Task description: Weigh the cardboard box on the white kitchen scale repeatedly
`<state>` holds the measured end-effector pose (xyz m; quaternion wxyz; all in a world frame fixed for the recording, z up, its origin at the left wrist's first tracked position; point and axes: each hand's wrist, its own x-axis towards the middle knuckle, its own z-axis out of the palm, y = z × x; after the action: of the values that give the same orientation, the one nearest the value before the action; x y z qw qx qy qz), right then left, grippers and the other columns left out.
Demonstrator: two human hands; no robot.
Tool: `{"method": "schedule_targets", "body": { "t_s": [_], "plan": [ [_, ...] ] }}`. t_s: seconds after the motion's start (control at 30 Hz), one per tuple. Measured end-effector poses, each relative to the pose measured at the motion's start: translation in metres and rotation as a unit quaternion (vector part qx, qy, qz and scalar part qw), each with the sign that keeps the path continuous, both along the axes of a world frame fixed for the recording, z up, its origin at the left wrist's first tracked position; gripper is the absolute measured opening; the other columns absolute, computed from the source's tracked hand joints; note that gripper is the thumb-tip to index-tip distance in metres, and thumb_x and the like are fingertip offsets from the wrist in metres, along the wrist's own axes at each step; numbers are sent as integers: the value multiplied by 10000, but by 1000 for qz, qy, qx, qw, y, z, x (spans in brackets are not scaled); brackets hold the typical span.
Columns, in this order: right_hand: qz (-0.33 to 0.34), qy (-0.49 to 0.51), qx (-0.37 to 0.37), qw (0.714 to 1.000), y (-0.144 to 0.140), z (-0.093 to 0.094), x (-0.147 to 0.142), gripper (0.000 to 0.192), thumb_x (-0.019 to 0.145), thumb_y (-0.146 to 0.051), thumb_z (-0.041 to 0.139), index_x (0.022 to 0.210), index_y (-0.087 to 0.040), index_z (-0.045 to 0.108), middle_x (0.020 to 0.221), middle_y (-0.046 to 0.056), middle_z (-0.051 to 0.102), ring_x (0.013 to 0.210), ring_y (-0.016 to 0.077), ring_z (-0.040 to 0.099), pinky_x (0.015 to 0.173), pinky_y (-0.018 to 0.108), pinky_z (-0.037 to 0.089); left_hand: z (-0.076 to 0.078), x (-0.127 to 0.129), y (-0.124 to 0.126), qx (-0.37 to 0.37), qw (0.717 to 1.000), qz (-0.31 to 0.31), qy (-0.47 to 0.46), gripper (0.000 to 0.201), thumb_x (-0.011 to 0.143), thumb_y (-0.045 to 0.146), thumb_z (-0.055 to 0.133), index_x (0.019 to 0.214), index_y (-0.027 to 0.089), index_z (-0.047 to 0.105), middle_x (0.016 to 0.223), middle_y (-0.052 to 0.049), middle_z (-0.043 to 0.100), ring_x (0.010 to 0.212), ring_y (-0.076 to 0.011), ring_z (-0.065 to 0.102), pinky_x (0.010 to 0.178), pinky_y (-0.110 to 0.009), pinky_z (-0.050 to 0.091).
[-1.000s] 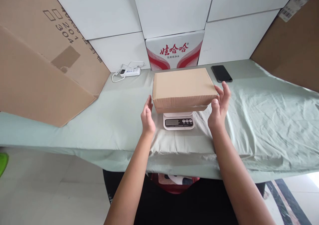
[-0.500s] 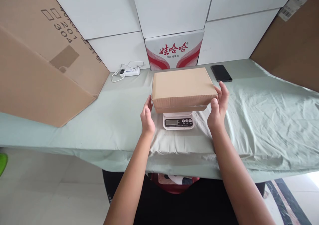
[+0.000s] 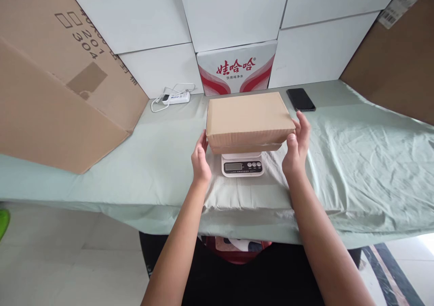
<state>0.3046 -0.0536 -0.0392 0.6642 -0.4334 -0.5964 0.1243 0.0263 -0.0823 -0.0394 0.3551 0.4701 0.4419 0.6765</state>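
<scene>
A closed brown cardboard box [image 3: 249, 116] sits over a small white kitchen scale [image 3: 243, 167], whose front panel with a grey display and round buttons shows below the box. I cannot make out any reading. At the box's left end is my left hand [image 3: 201, 161], its fingers against the side and thumb up. My right hand [image 3: 297, 148] cups the right end, with fingers reaching behind the near corner and the thumb standing apart from the cardboard. Between them the two hands hold the box; some fingertips are hidden by it.
A black phone [image 3: 301, 99] lies behind the box to the right. A white power strip with a cable [image 3: 176, 98] lies back left. Large cartons [image 3: 68, 98] flank the green cloth [image 3: 135, 175], and a red-and-white box [image 3: 236, 73] stands at the back.
</scene>
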Motion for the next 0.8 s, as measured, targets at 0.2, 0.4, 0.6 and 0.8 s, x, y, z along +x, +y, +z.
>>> {"method": "schedule_targets", "body": {
  "t_s": [0.2, 0.4, 0.6, 0.8],
  "plan": [
    [13, 1, -8, 1000, 0, -1, 0, 706, 1040, -781, 496, 1665, -452, 466, 1624, 96, 607, 1551, 420, 597, 1241, 747, 523, 1, 1, -1, -5, 1000, 2, -2, 904, 975, 924, 511, 1557, 264, 719, 1736, -134, 639, 1661, -377, 564, 1376, -494, 483],
    [14, 8, -11, 1000, -1, 1, -1, 693, 1041, -770, 501, 1657, -454, 479, 1612, 93, 610, 1544, 427, 593, 1255, 770, 505, 3, 2, 0, -1, 1000, -5, -3, 909, 961, 938, 519, 1536, 267, 734, 1713, -136, 663, 1660, -381, 563, 1383, -503, 472],
    [18, 6, -17, 1000, -3, 3, -1, 701, 1046, -779, 478, 1662, -443, 478, 1615, 98, 608, 1551, 432, 591, 1282, 778, 482, 3, 2, -1, 1, 1000, -9, 3, 885, 973, 928, 508, 1495, 260, 762, 1672, -138, 699, 1633, -380, 593, 1367, -498, 489],
    [33, -4, -35, 999, -6, 9, -2, 794, 1039, -809, 457, 1732, -421, 413, 1662, 107, 612, 1622, 445, 538, 1352, 799, 392, -2, 1, 1, 2, 1000, -7, 12, 877, 984, 919, 500, 1490, 252, 762, 1642, -152, 719, 1614, -390, 612, 1358, -522, 495]
  ]
}}
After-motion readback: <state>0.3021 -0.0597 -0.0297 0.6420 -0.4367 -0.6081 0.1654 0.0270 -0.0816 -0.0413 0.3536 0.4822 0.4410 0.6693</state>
